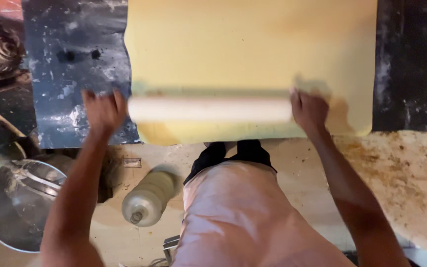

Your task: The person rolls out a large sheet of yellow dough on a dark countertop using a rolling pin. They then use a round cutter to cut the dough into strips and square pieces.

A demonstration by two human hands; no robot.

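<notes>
light: warm, even | shadow: soft band above rolling pin (209,109) | blur: motion-smeared pin

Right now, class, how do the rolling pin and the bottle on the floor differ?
The rolling pin is a long, pale, even cylinder lying crosswise on the yellow dough sheet; the bottle is shorter, tapering to a cap, on the floor. The left hand and right hand press the pin's ends; nothing touches the bottle. Both are pale and rounded.

A dark, flour-dusted worktop (75,59) carries a yellow dough sheet (253,44); a rolling pin (208,110) lies across it.

Pale rolling pin (209,109) lies crosswise on flat yellow dough sheet (253,49).
</notes>
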